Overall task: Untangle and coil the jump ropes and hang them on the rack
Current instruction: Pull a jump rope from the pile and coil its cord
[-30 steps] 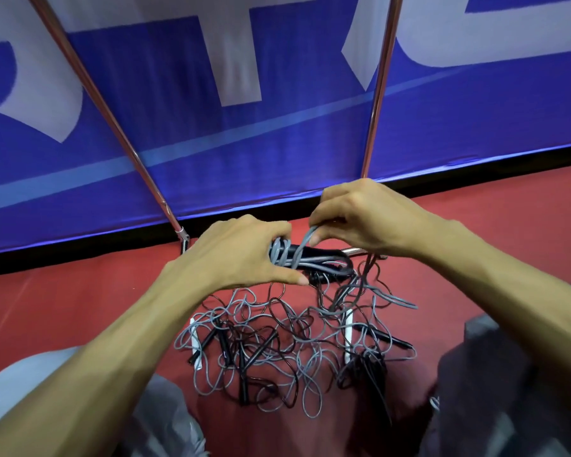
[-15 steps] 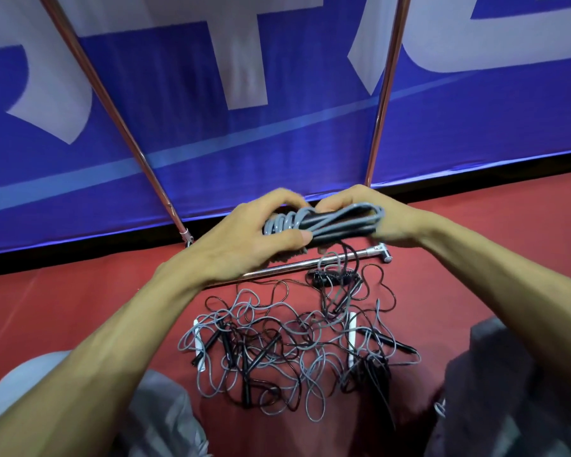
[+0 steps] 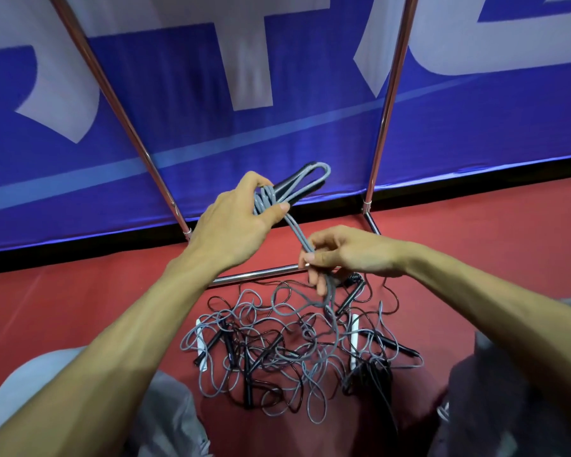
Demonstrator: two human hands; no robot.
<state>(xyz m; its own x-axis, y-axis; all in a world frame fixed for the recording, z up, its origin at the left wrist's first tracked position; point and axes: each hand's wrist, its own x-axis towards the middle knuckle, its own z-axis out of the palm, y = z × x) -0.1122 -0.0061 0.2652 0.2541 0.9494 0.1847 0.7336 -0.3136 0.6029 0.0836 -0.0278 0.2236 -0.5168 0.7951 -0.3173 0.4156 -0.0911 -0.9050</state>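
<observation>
Your left hand (image 3: 241,222) gripped the half-coiled grey rope (image 3: 297,232) to stop its loops slipping; your right hand (image 3: 346,255) pinched its trailing strands taut above the tangle (image 3: 277,351) on the floor (image 3: 80,308), beside the rack's base bar (image 3: 254,276).

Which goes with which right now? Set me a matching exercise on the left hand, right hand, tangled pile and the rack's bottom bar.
Column one:
1. left hand
2. right hand
3. tangled pile
4. bottom bar

Column two:
a. gray and black cords spread on the red floor
b. pinches the gray rope low, just above the pile
c. chrome, running behind the pile
d. grips the gray rope's folded loops, higher up

Pairs: 1-d, 2-b, 3-a, 4-c.
</observation>
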